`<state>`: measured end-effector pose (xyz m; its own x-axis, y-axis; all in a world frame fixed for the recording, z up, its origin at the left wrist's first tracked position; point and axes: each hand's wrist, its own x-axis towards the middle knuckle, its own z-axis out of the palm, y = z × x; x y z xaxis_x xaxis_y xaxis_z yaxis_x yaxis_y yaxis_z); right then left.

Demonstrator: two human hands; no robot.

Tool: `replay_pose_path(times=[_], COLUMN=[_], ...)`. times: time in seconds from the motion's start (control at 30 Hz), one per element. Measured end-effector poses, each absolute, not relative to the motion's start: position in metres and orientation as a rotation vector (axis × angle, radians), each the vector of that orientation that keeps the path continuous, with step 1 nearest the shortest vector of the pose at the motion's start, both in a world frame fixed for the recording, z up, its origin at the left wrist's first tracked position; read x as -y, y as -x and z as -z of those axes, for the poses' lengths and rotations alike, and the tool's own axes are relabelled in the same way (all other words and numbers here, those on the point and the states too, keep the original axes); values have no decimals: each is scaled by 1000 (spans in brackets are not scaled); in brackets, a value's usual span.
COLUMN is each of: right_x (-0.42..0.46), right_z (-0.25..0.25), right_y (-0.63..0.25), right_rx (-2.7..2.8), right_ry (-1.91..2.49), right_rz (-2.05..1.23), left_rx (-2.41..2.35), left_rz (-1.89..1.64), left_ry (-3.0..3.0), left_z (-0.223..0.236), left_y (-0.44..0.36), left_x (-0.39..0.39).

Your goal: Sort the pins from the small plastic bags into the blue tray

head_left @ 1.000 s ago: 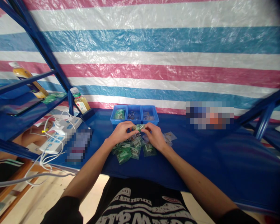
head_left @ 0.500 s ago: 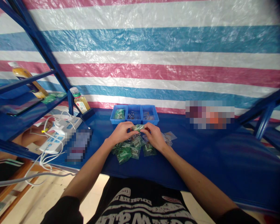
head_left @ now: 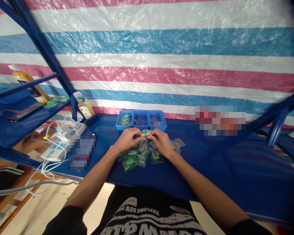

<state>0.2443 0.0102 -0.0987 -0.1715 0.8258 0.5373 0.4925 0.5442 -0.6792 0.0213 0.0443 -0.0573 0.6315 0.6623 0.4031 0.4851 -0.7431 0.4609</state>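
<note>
Both my left hand point(head_left: 127, 138) and my right hand point(head_left: 161, 142) pinch a small green plastic packet point(head_left: 145, 133) between their fingertips, above the blue work surface point(head_left: 198, 169). Right below my hands lies a heap of similar green packets point(head_left: 134, 158), with loose metal pins point(head_left: 142, 143) showing among them. A few clear packets point(head_left: 176, 145) lie just beyond my right hand. Behind my fingers stands a blue three-compartment tray point(head_left: 140, 120). Its left compartment holds a green packet, its middle one small metal parts, and the right one small items I cannot make out.
To the left are a white power strip point(head_left: 60, 142) with tangled cables, a juice bottle point(head_left: 84, 106), and a blue metal shelf point(head_left: 26, 111) holding a phone and another bottle. Pixelated patches point(head_left: 82, 153) hide objects. A striped tarp forms the back wall.
My hands stay almost in place over the heap. The green packet between my fingers shifts only slightly.
</note>
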Motion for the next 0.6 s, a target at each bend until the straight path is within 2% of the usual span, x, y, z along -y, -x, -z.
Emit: replay_pose_path(times=[0.23,0.6], right_x=[-7,-5], right_z=[95,91], right_y=[-244,-242], right_rx=[1840,1718], right_ry=[1044,1021], right_rz=[-438,-616], left_rx=[-937,-875], left_rz=[-797,-768], left_ry=[-2549,-2516], left_z=[60,58], left_y=[-21,-21], left_x=[-47,-46])
